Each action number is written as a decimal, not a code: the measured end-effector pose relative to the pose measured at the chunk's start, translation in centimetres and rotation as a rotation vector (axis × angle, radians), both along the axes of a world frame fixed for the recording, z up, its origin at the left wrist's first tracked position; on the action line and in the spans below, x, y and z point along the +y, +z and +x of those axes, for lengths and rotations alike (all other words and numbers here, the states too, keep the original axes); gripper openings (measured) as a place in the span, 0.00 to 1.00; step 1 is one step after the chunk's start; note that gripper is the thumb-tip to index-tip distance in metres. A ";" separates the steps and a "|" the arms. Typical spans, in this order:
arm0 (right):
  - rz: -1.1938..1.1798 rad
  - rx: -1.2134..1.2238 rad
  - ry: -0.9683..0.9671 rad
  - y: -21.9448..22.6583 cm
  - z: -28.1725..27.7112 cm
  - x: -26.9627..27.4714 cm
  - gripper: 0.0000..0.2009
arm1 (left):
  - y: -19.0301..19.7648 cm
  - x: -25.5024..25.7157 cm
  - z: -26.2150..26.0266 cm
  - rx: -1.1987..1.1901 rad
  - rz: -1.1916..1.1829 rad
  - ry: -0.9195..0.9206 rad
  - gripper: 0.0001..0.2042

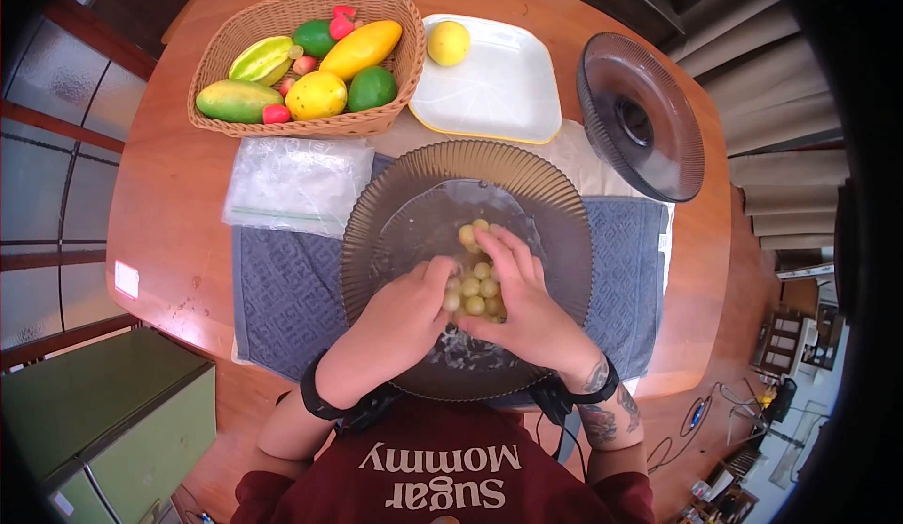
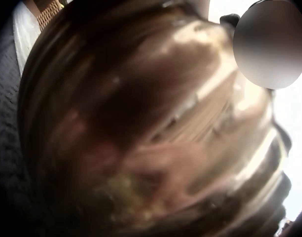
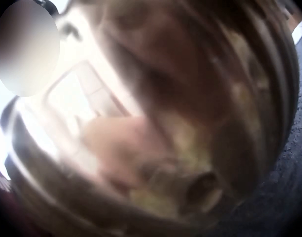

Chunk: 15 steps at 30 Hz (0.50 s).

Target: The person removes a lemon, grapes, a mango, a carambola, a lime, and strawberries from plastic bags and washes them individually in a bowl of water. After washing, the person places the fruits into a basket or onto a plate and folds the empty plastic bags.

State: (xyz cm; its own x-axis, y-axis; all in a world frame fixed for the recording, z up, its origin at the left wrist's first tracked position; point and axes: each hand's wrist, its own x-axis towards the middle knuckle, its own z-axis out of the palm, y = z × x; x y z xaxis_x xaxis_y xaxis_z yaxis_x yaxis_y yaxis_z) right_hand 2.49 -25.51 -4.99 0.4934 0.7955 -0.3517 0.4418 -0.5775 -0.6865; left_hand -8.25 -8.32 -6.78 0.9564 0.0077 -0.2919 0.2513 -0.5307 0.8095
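Observation:
A bunch of pale green grapes (image 1: 478,291) is held between both hands inside a large dark, ribbed see-through bowl (image 1: 376,195). Clear water with bright ripples shows in the bowl. My left hand (image 1: 411,300) curls its fingers against the left side of the bunch. On the other side, my right hand (image 1: 520,300) cups the grapes, its fingers reaching over the far end. Both wrist views look through the blurred bowl wall, where the grapes (image 2: 128,195) appear as a yellow-green smear and the right hand (image 3: 124,148) as a soft shape.
The bowl stands on a blue patterned towel (image 1: 282,289). Behind it are a wicker basket (image 1: 212,63) of mixed fruit, a white tray (image 1: 499,82) bearing a round yellow fruit (image 1: 449,43), and a clear zip bag (image 1: 299,185). A second dark ribbed dish (image 1: 682,129) lies at right.

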 end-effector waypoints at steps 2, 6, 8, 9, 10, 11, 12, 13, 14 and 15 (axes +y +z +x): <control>0.076 0.070 -0.092 -0.6 -0.1 -0.1 0.44 | -0.5 -0.1 0.0 -0.017 0.012 0.088 0.19; 0.048 0.265 -0.175 0.0 -0.1 0.2 0.36 | -0.3 -0.3 0.3 -0.085 0.032 0.221 0.14; -0.116 0.562 -0.298 1.3 0.2 0.6 0.31 | 0.1 -0.3 0.5 -0.047 0.022 0.257 0.13; -0.116 0.562 -0.298 1.2 0.2 0.6 0.31 | 0.1 -0.2 0.6 -0.012 0.028 0.243 0.13; -0.062 0.552 -0.303 0.9 0.1 0.4 0.29 | 0.2 -0.2 0.7 0.023 0.033 0.229 0.14; -0.009 0.542 -0.307 0.6 0.1 0.3 0.27 | 0.6 -0.1 0.8 0.023 0.034 0.229 0.14; -0.009 0.541 -0.307 0.1 0.0 0.0 0.27 | 1.3 0.0 1.0 0.088 -0.048 0.248 0.15; 0.088 0.578 -0.378 -0.4 0.0 -0.2 0.25 | 1.7 0.1 1.1 0.152 -0.130 0.265 0.17; 0.185 0.614 -0.448 -0.6 0.0 -0.4 0.23 | 2.0 0.2 1.2 0.151 -0.131 0.264 0.17; 0.185 0.612 -0.449 -0.6 -0.1 -0.3 0.23 | 2.2 0.3 1.3 0.191 -0.193 0.260 0.18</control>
